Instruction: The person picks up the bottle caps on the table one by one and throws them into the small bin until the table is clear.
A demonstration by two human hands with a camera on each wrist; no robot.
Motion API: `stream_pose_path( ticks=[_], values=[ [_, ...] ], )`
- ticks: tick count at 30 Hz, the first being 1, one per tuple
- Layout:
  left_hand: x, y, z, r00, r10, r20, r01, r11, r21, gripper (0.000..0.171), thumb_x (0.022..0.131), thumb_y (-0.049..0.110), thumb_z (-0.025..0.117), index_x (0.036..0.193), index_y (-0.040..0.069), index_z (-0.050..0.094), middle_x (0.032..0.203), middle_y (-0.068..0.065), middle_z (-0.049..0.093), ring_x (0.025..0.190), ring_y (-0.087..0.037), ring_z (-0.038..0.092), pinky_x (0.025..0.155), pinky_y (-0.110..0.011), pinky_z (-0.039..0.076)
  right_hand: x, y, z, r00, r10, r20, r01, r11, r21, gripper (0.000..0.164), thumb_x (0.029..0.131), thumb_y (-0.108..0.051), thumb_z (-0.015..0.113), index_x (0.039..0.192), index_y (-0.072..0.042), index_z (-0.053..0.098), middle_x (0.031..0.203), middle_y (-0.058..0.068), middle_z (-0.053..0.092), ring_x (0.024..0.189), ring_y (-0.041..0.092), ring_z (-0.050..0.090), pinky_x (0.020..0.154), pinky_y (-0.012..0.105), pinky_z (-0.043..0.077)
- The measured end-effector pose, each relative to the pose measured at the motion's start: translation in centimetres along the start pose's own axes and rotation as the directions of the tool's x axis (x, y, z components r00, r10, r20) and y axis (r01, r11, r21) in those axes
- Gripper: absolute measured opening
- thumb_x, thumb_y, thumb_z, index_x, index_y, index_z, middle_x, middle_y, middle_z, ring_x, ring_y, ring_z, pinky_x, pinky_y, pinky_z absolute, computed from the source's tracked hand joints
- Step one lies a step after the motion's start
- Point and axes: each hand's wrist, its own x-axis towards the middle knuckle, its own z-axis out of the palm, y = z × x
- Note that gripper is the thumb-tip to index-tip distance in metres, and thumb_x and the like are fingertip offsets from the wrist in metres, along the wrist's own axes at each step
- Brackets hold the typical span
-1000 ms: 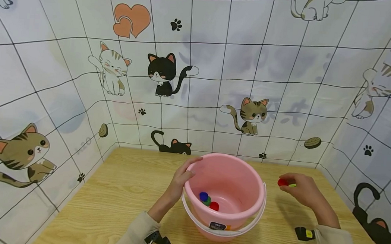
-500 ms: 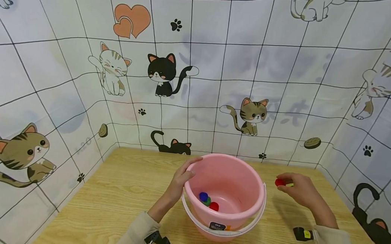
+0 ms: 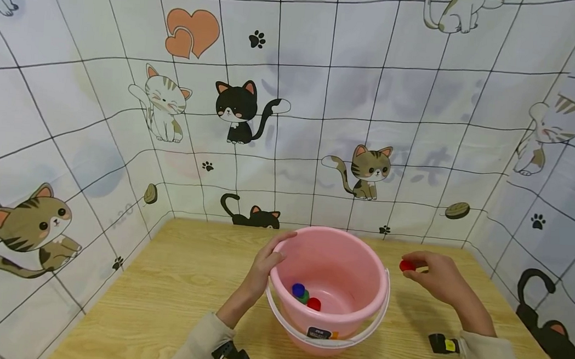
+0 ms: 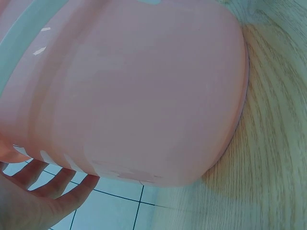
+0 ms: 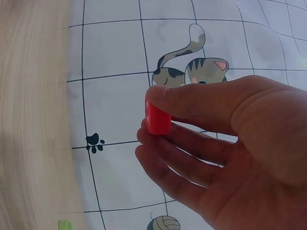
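A pink bucket (image 3: 325, 329) with a white handle stands upright on the wooden table. My left hand (image 3: 264, 263) grips its rim on the left side, and in the left wrist view the fingers (image 4: 76, 194) lie against the bucket's wall. Inside, near the front, are a blue bottle cap (image 3: 298, 289), a green bottle cap (image 3: 305, 297) and a red bottle cap (image 3: 314, 304). To the right of the bucket, my right hand (image 3: 435, 276) pinches another red bottle cap (image 5: 159, 115) between thumb and fingertips, held above the table.
A yellow-green piece (image 5: 65, 224) lies on the wooden table (image 3: 188, 272), showing at the lower edge of the right wrist view. White grid cloth (image 3: 302, 92) printed with cats closes off the table at the back and both sides.
My right hand has shifted slightly left towards the bucket with the red bottle cap. The yellow-green piece has dropped out of sight behind it in the head view. My left hand stays put.
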Motion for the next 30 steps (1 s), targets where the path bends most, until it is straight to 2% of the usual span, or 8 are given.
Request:
stream_pose_path(
  ticks=[21,30],
  values=[
    [-0.1,0.1,0.1,1.0,0.001,-0.017,-0.001,1.0,-0.019,0.053,0.097,0.022,0.044,0.15,0.019,0.052,0.158,-0.009,0.047,0.131,-0.04,0.055,0.105,-0.06,0.05,-0.1,-3.0,-0.9,0.999,-0.027,-0.039,0.027,1.0,0.002,0.037,0.089,-0.009,0.077,0.121,0.008,0.07,0.113,0.024,0.073,0.099,0.037,0.072,0.074,0.039,0.063],
    [0.0,0.0,0.0,1.0,0.007,-0.003,-0.007,1.0,0.003,0.054,0.097,0.024,0.044,0.151,0.017,0.051,0.158,-0.012,0.046,0.132,-0.039,0.055,0.105,-0.053,0.052,-0.2,-4.6,-1.0,0.997,-0.068,-0.047,0.071,0.996,0.046,0.036,0.088,-0.007,0.078,0.12,0.007,0.071,0.114,0.024,0.073,0.096,0.035,0.073,0.073,0.038,0.063]
  ],
)
